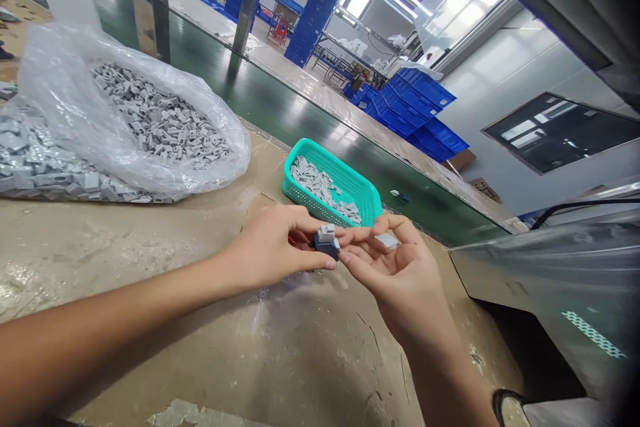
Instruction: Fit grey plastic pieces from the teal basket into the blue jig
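Observation:
Between the thumb and fingers of my left hand [273, 240] sits a small dark plastic part [326, 249] with a light grey plastic piece [327, 232] on top of it. My right hand [405, 267] meets it from the right, thumb and fingertips at the part's side. A flat light grey piece [387, 240] is held in the curled fingers of that same hand. Something red shows behind the left fingers, too hidden to name. Just beyond both hands stands a green perforated basket [373, 197] with many small light grey pieces [320, 183] in it.
A clear plastic bag [60, 60] full of grey plastic parts [170, 120] lies open on the brown worktop [200, 347] at left. Behind runs a green conveyor belt [270, 100]. A metal machine housing [560, 280] borders the right side. Blue crates [410, 103] are stacked farther back.

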Action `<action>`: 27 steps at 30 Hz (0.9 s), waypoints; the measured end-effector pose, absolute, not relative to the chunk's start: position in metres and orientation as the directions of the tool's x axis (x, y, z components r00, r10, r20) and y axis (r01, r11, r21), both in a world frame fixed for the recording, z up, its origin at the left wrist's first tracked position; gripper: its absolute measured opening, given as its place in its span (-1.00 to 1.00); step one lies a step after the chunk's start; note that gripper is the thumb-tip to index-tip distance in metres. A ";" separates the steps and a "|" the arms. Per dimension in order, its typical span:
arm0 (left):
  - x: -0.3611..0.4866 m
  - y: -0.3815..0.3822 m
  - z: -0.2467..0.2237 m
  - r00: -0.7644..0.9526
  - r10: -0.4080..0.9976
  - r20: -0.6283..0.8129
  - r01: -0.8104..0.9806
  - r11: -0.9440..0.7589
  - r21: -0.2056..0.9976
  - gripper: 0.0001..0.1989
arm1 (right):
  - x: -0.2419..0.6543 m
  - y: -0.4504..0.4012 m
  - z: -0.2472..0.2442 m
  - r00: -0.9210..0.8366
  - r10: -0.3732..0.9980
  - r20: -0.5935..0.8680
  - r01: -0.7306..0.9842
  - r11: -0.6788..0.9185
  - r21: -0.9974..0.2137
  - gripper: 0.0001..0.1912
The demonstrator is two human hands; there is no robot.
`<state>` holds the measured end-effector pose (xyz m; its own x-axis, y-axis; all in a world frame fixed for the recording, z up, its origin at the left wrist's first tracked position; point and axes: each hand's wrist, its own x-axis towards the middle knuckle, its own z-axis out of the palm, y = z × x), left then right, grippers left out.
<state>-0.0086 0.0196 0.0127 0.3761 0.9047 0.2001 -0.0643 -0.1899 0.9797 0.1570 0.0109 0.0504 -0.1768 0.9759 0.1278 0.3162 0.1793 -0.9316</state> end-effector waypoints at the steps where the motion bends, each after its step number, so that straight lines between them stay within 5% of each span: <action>1: -0.009 0.020 0.013 0.387 0.895 0.223 -0.067 -0.214 0.975 -0.84 | 0.158 0.011 0.051 -0.187 0.976 0.112 0.302 0.165 -0.939 -0.61; 6: -0.013 0.020 0.014 0.425 0.863 0.273 -0.136 -0.237 0.962 -0.79 | 0.161 0.008 0.051 -0.255 0.966 0.049 0.170 0.095 -0.981 -0.59; 9: -0.009 0.018 0.017 0.450 0.874 0.184 -0.262 -0.068 0.963 -0.78 | 0.157 0.000 0.048 -0.271 0.961 0.060 0.089 0.087 -0.992 -0.63; 12: 0.000 0.013 0.023 0.434 0.900 0.050 -0.416 0.151 0.897 -0.71 | 0.150 -0.007 0.045 -0.166 0.958 0.233 0.128 0.255 -0.958 -0.69; 17: 0.023 0.008 0.048 0.296 0.947 -0.126 -0.617 0.290 0.731 -0.64 | 0.142 0.008 0.047 -0.149 0.681 0.717 0.560 0.656 -0.507 -0.68; 21: 0.036 0.049 0.075 0.106 0.992 0.072 -0.342 -0.032 0.939 -0.67 | 0.145 0.032 0.058 -0.235 0.522 0.820 0.579 0.753 -0.314 -0.54; 27: 0.016 0.194 0.086 -0.009 0.988 0.154 0.250 -0.147 0.957 -0.69 | 0.205 0.064 0.064 -0.101 0.695 0.712 0.619 0.604 -0.502 -0.54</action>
<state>0.0164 0.1938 0.0865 -0.0086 0.9880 0.1543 0.2497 -0.1473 0.9571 0.2047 0.0640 0.0643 -0.1011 0.6948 0.7121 0.6185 0.6045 -0.5020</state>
